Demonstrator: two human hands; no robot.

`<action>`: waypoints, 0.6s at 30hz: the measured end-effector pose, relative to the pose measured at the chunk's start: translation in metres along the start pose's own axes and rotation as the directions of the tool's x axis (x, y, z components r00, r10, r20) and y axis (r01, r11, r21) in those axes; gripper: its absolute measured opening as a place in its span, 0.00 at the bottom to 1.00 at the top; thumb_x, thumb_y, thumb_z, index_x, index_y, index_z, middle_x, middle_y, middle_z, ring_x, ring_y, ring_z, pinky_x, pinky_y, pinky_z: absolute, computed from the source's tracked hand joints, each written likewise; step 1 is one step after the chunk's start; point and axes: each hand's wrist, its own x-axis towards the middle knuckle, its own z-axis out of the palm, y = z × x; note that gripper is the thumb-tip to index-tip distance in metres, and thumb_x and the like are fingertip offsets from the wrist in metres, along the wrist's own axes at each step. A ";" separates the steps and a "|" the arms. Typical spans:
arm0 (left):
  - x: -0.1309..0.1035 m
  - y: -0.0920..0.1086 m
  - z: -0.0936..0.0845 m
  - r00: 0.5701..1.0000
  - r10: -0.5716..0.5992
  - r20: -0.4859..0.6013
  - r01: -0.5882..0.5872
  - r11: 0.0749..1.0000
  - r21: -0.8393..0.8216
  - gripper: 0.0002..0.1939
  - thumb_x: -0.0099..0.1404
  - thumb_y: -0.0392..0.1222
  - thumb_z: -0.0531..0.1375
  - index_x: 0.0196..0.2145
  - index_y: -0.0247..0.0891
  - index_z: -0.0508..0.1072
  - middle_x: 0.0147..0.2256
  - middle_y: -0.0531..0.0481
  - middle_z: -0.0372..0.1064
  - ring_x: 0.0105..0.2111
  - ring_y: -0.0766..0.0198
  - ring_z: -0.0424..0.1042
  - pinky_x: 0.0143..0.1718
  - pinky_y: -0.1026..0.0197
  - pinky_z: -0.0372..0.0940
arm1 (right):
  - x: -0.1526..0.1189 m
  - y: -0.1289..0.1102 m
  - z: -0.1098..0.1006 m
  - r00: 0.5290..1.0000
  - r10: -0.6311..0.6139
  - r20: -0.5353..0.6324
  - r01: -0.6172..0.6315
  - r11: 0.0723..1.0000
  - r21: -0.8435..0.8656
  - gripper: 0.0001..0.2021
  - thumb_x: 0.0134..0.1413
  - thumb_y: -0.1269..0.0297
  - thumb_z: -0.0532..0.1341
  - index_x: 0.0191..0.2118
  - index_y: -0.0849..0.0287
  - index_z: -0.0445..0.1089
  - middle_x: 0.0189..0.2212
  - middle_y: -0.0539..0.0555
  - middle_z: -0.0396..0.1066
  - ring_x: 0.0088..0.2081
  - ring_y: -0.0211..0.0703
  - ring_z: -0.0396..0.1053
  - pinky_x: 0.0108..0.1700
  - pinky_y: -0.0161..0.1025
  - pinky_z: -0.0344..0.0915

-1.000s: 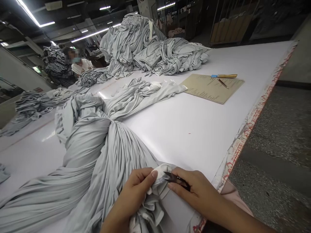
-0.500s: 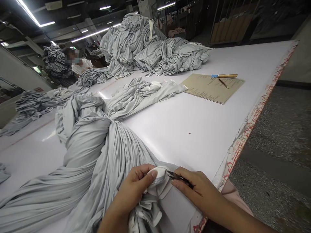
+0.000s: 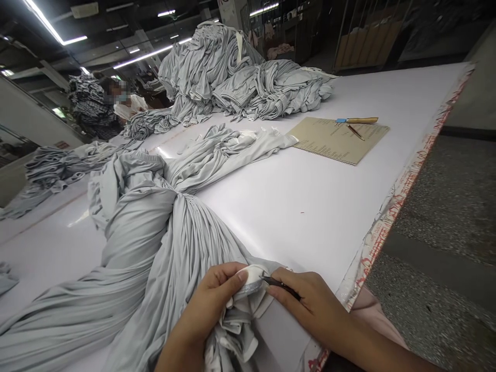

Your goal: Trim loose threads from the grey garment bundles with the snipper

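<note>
L hand [image 3: 215, 298] clamped on white-edged grey cloth [image 3: 251, 285], R hand [image 3: 312, 299] gripping dk snips [image 3: 282, 284], tips nr cloth.

Bare hands: two, one left hand [image 3: 219, 292], one right hand [image 3: 310, 297]. Dark snips [image 3: 282, 285]: one. White-topped bench [image 3: 294, 232]: one. Brown card [image 3: 329, 144], top sheet: one. Yellow-handled tool [image 3: 362, 120]: one. Slim pen-like stick [image 3: 355, 133]: one. Co-worker [image 3: 129, 106]: one. Grey garments [image 3: 139, 227]: several, too tangled to count.
</note>
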 end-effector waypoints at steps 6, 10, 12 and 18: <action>0.000 -0.006 0.009 0.869 0.424 -0.255 -0.216 0.789 0.575 0.09 0.59 0.37 0.56 0.29 0.37 0.78 0.33 0.46 0.72 0.35 0.57 0.70 0.38 0.60 0.61 | 0.001 0.010 -0.014 0.990 0.101 -0.101 -0.088 0.988 0.125 0.13 0.64 0.54 0.53 0.30 0.56 0.62 0.22 0.44 0.58 0.25 0.37 0.58 0.27 0.33 0.53; 0.005 -0.008 0.028 0.869 0.492 0.047 -0.316 0.480 0.818 0.13 0.62 0.34 0.49 0.22 0.39 0.67 0.30 0.47 0.70 0.31 0.59 0.69 0.32 0.61 0.58 | 0.002 0.015 -0.030 0.957 0.184 -0.223 -0.127 0.961 0.247 0.16 0.62 0.51 0.54 0.28 0.55 0.59 0.21 0.43 0.50 0.23 0.36 0.52 0.24 0.32 0.49; 0.016 -0.013 0.042 0.937 0.349 0.027 -0.169 0.384 0.908 0.08 0.64 0.41 0.51 0.31 0.39 0.68 0.23 0.49 0.66 0.23 0.59 0.66 0.26 0.60 0.53 | 0.001 0.015 -0.034 0.946 0.211 -0.247 -0.140 0.950 0.278 0.16 0.61 0.50 0.53 0.28 0.55 0.59 0.21 0.43 0.50 0.23 0.36 0.51 0.23 0.33 0.49; 0.033 -0.023 0.053 0.953 0.291 -0.083 0.000 0.275 0.962 0.05 0.58 0.34 0.55 0.32 0.38 0.70 0.21 0.49 0.67 0.22 0.57 0.68 0.25 0.60 0.53 | -0.002 0.012 -0.030 0.951 0.216 -0.220 -0.164 0.959 0.232 0.17 0.60 0.48 0.52 0.28 0.55 0.60 0.20 0.44 0.51 0.24 0.38 0.53 0.25 0.33 0.52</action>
